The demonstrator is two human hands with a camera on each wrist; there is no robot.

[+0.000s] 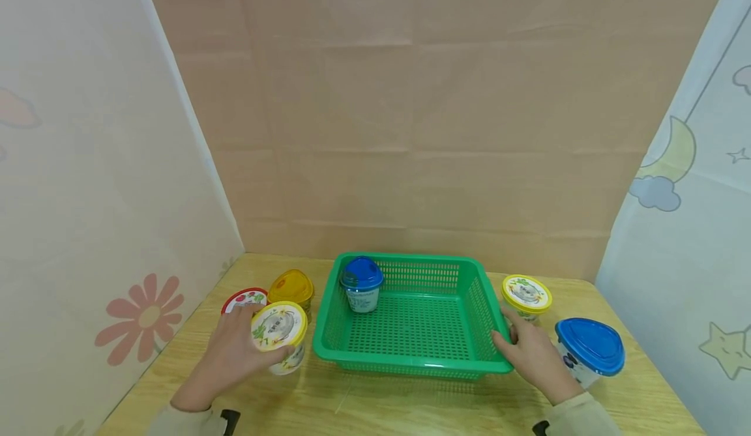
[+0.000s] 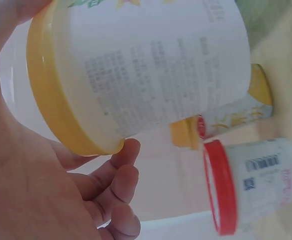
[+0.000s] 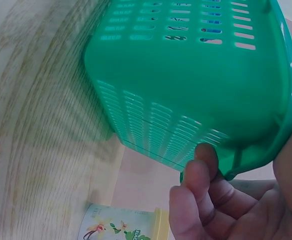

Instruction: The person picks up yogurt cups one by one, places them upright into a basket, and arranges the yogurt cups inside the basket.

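Note:
My left hand (image 1: pixel 235 351) grips a white tub with a yellow lid (image 1: pixel 279 327) by its lid, to the left of the green basket. In the left wrist view the tub (image 2: pixel 156 65) fills the upper part, with thumb and fingers around its lid. My right hand (image 1: pixel 536 358) holds the right rim of the green plastic basket (image 1: pixel 411 363), fingers curled under the edge in the right wrist view. Inside the basket's back left corner stands a tub with a blue lid (image 1: pixel 362 286).
Behind my left hand stand a red-lidded tub (image 1: pixel 245 297) and an amber-lidded tub (image 1: pixel 291 287). Right of the basket are another yellow-lidded tub (image 1: pixel 527 294) and a blue-lidded tub (image 1: pixel 589 348). Brown paper (image 1: pixel 411 130) covers the back, with patterned sheets at both sides.

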